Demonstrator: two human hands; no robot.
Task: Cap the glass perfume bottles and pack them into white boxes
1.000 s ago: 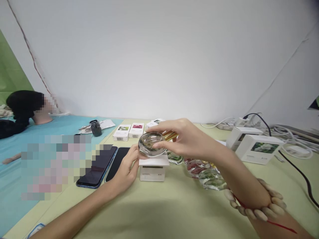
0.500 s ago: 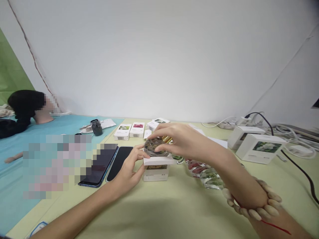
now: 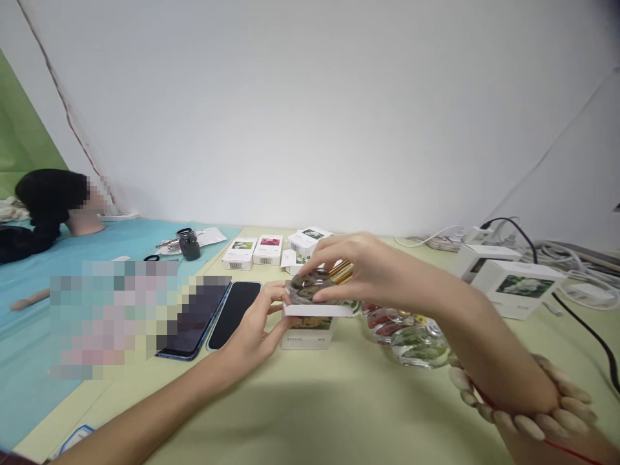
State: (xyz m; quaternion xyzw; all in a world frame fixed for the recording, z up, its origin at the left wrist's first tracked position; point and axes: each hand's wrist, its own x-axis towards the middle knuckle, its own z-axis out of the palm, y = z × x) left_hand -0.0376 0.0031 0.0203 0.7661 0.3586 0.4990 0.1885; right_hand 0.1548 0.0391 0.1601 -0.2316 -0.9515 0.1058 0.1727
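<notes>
At the middle of the table stands a small white box (image 3: 307, 339) with a flower picture and an open top. My left hand (image 3: 256, 323) grips its left side, thumb at the front and fingers near the upper edge. Over the box top, my right hand (image 3: 371, 271) pinches a clear glass bottle (image 3: 309, 284) with dark contents and a gold cap (image 3: 341, 272). The bottle is tilted, its cap pointing right; whether its lower part is inside the box is hidden. Just right of the box lie other glass bottles (image 3: 419, 345) with red and green contents.
Several white boxes (image 3: 237, 254) stand at the back, and more boxes (image 3: 516, 289) are at the right beside tangled cables (image 3: 578, 265). Two phones (image 3: 236, 314) lie at the left. On the blue cloth (image 3: 126, 239) are a dark jar (image 3: 188, 245) and a mannequin head (image 3: 55, 200).
My right hand has turned the bottle over the box, so its gold cap now shows more plainly at the right. My left hand keeps its hold on the box.
</notes>
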